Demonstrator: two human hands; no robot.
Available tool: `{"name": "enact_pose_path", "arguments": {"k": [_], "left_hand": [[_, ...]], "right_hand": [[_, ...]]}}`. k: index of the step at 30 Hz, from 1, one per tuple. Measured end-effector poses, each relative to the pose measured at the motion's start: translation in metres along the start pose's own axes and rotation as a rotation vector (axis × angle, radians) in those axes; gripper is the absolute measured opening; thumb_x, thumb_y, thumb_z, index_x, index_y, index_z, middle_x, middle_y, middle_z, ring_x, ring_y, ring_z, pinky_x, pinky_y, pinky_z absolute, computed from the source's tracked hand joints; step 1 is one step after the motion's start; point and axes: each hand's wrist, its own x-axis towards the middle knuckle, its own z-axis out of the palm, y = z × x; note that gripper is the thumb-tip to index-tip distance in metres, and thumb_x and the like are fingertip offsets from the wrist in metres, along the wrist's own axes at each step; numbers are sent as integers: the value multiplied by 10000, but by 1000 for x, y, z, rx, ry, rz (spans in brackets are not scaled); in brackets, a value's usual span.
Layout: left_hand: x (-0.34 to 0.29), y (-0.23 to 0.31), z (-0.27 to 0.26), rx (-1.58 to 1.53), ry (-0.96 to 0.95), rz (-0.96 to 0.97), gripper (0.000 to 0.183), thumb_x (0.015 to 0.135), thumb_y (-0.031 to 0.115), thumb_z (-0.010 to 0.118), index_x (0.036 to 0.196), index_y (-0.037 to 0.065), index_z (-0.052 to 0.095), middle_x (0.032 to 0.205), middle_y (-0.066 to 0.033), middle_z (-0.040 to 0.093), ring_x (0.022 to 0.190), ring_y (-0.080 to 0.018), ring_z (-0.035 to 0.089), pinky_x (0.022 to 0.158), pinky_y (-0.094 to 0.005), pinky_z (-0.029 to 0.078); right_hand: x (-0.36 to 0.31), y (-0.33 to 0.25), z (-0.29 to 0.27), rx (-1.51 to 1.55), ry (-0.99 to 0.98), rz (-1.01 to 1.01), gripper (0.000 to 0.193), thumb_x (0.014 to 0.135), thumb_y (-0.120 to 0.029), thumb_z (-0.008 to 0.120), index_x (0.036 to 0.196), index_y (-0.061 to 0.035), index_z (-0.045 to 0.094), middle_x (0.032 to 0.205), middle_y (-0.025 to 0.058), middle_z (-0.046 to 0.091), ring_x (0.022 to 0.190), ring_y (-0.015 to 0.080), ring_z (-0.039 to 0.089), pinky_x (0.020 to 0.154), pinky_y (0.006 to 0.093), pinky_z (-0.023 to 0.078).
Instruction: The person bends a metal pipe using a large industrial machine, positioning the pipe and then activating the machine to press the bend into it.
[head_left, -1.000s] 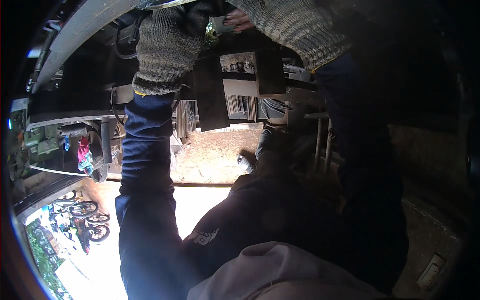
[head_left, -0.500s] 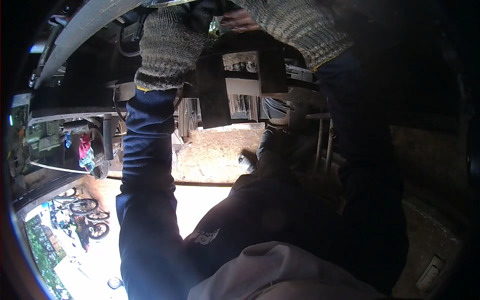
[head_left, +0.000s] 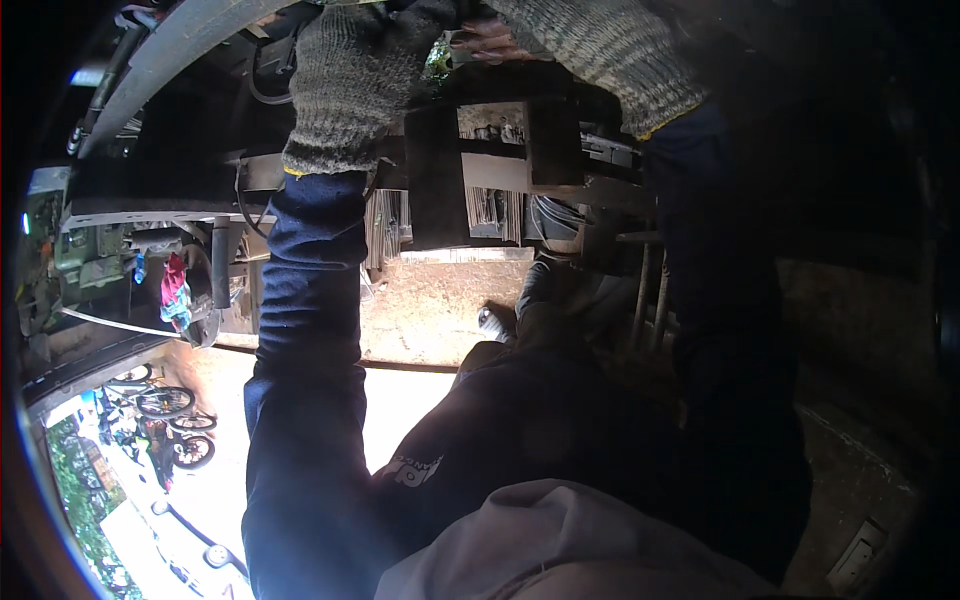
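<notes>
- While both arms are raised toward the top of the frame, the work is judged to be in mid-course: hands are on the part and nothing is seen set aside or finished.
- The left hand [head_left: 350, 85], in a grey knitted glove, is seen at upper centre-left, pressed against dark machinery beside a dark blocky metal assembly [head_left: 490, 160]. Its fingers are curled over the top edge, but what they close on is hidden in shadow, so the grip cannot be told.
- The right hand [head_left: 590, 50], likewise gloved in grey knit, is seen at the upper centre-right, laid over the top of the same assembly. Its fingertips run out of the frame, and whether anything is clasped cannot be told.
- The assembly is placed at upper centre, between the two gloves and touching both, with pale plates on its face and thin ribbed parts below it.
- A long grey curved bar [head_left: 170, 50] is seen sweeping across the upper left, just beside the left glove.
- Dark blue sleeves [head_left: 310, 330] are seen running down to the lower edge of the frame.
- Sunlit ground, a red rag [head_left: 175, 292] and parked bicycles [head_left: 165, 420] are seen at the left and lower left, well apart from the hands.
- No loose fasteners or tools can be made out, so how much is left cannot be judged.
</notes>
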Motion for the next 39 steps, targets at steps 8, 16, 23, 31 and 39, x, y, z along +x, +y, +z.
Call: {"name": "enact_pose_path", "arguments": {"k": [8, 16, 23, 31, 39], "left_hand": [[-16, 15, -2, -311, 92, -314, 450, 846, 450, 848, 821, 41, 664, 693, -77, 594, 639, -256, 617, 651, -389, 500], [-9, 12, 3, -225, 42, -91, 304, 891, 360, 804, 828, 73, 725, 686, -74, 595, 617, -264, 609, 610, -389, 496], [-4, 25, 5, -322, 129, -43, 222, 926, 289, 741, 1099, 152, 763, 770, -68, 651, 686, -248, 663, 620, -391, 521], [-2, 41, -4, -252, 174, -118, 308, 890, 376, 823, 939, 82, 745, 705, -89, 648, 603, -244, 628, 592, -372, 505], [-10, 56, 12, -526, 319, -350, 277, 908, 300, 810, 869, 36, 733, 786, -111, 728, 677, -217, 706, 627, -346, 540]], "right_hand": [[4, -3, -18, -961, -6, -293, 515, 1062, -342, 594, 1438, -10, 478, 1326, 221, 589, 1157, 359, 627, 1032, 459, 546], [8, 11, -33, -950, 124, -286, 508, 1046, -383, 612, 1401, -28, 533, 1348, 197, 592, 1217, 332, 612, 1029, 454, 518], [6, 19, -32, -1668, 286, -692, 502, 1033, -424, 616, 1391, -74, 583, 1415, 181, 573, 1306, 326, 554, 1097, 464, 442], [0, 21, -41, -1708, 140, -664, 445, 1076, -368, 516, 1469, -163, 556, 1505, 168, 519, 1391, 342, 479, 1138, 484, 397], [8, 30, -15, -1222, 297, -592, 499, 1050, -419, 564, 1452, -123, 558, 1505, 151, 530, 1381, 329, 489, 1143, 470, 400]]}}
